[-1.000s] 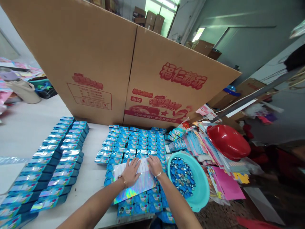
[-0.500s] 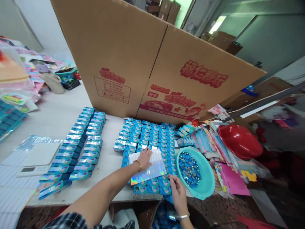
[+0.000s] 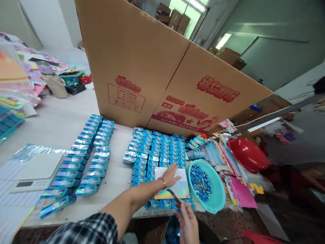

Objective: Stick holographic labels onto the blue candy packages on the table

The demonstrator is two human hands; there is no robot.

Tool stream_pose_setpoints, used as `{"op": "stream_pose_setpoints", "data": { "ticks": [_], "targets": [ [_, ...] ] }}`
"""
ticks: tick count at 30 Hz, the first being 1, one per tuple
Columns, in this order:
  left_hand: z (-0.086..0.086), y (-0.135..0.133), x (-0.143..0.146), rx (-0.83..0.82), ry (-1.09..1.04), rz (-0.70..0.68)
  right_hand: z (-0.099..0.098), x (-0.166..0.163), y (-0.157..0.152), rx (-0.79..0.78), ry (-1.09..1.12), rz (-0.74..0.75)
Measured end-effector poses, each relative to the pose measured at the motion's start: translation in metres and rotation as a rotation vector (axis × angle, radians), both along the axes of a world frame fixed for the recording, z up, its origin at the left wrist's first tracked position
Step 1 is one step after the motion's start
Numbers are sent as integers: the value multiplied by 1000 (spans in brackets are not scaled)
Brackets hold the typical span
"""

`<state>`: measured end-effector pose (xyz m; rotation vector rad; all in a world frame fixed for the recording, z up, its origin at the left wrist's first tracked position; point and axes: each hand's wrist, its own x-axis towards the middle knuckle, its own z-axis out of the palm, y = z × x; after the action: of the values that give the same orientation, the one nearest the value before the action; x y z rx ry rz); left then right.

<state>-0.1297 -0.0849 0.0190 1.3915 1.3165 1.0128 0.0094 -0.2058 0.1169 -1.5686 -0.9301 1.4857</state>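
My left hand (image 3: 172, 175) lies flat, fingers spread, on a holographic sticker sheet (image 3: 175, 189) that rests over a block of small blue packets (image 3: 157, 149) on the table. My right hand (image 3: 187, 220) is at the table's near edge, pinching the lower end of a thin dark strip (image 3: 174, 196) that slants up over the sheet's bottom edge. A teal bowl (image 3: 215, 200) of blue round pieces stands just right of the sheet.
A tall opened cardboard box (image 3: 142, 64) walls off the back. Two rows of blue packets (image 3: 83, 156) lie at the left, beside a white scale (image 3: 38, 171). A red bowl (image 3: 247, 154) rests on scattered cards at the right. A cup (image 3: 54, 84) stands far left.
My right hand left the sheet and dropped to the table edge, where it now pinches a dark strip. My left hand stayed flat on the sheet. The view swung left.
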Motion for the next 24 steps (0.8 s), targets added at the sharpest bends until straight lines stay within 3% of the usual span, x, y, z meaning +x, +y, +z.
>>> {"op": "stream_pose_setpoints", "data": {
  "ticks": [2,4,6,9,11,16,20,24],
  "targets": [
    [20,-26,-23,-173,-258,34,8,-16,3,-14,51,13],
    [34,-62,-56,-275,-370,-59,14,-39,8,-63,144,63],
    [43,-100,-91,-457,-736,-125,15,-63,14,-127,253,126],
    [51,-147,-129,-552,-1024,41,10,-93,20,-249,329,213],
    [54,-166,-139,-554,-1086,177,5,-108,21,-325,329,284],
    [46,-175,-136,-501,-888,540,-14,-129,20,-382,272,449],
    [26,-165,-139,-415,-628,788,-48,-149,25,-40,-80,543],
    [-1,-150,-149,-264,-245,905,-90,-178,38,186,-289,480]
  ]
}}
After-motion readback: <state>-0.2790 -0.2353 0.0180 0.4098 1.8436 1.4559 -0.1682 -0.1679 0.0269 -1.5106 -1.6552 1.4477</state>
